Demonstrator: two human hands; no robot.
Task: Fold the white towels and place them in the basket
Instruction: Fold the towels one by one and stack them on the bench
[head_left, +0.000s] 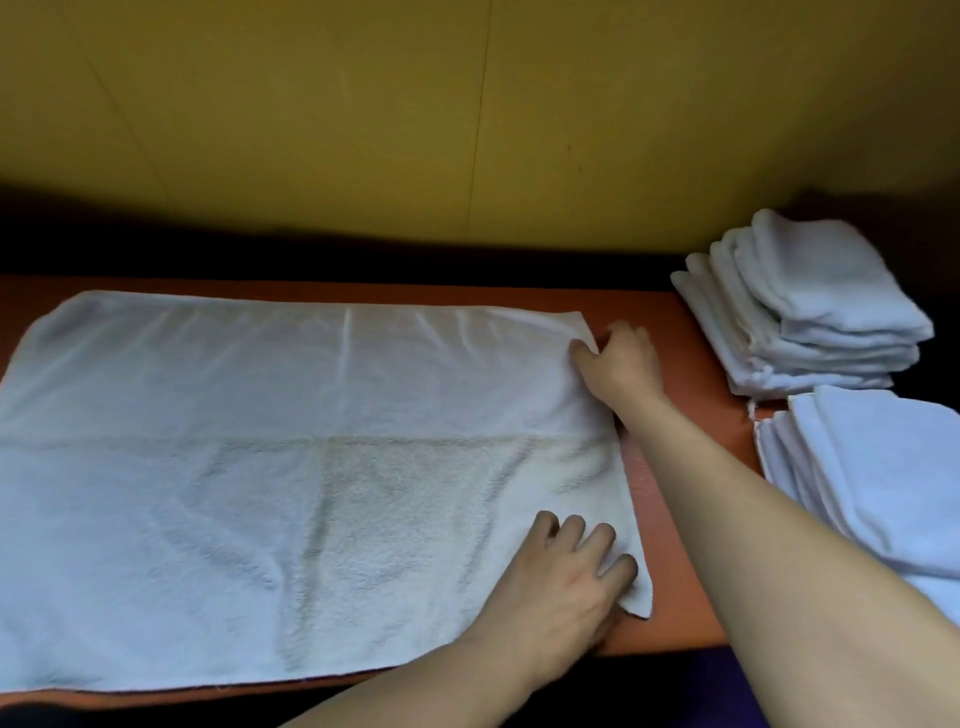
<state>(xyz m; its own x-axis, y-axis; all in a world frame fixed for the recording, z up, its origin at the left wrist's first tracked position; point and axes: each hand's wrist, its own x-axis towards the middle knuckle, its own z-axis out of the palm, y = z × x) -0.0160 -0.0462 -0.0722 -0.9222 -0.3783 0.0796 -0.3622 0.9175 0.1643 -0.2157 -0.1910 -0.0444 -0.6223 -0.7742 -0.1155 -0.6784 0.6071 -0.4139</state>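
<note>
Towel (291, 467) spread flat on table (670, 467).
I see left hand (566, 582) gripping its lower-right corner, right hand (621, 364) pinching its upper-right corner; stacks (810, 306) at frame right.

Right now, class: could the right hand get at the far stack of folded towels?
Probably yes: the right hand is at the spread towel's far corner, with only bare table before the stack.

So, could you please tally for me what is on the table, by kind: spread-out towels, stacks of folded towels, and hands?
Spread-out towel: 1
Stacks of folded towels: 2 (far stack, near stack)
Hands: 2 (left hand, right hand), both at the spread towel's right-side corners
Total: 5
</note>
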